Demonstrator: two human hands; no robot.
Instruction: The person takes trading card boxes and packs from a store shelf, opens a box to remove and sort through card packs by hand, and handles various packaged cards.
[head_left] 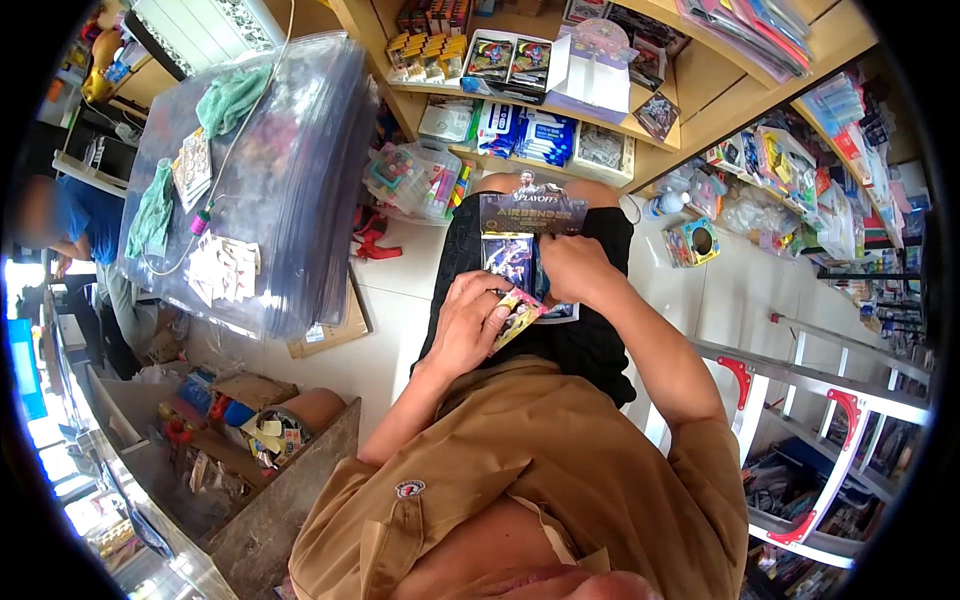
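Observation:
A dark card box (532, 212) with an upright printed lid flap rests on my lap, above the black shorts. Inside its near part lie blue and dark card packs (508, 257). My left hand (467, 322) is closed on a pink and yellow pack (517, 318), its thumb over the pack's edge, at the left side of the box. My right hand (572, 268) reaches into the right side of the box with its fingers curled down; what they hold, if anything, is hidden.
Left stands a tall stack of clear plastic sheets (300, 180) with green cloths on it. Wooden shelves (660, 130) with boxes are ahead. A metal ladder (800, 380) is at the right, a carton of goods (255, 385) at lower left. Another person (90, 215) is far left.

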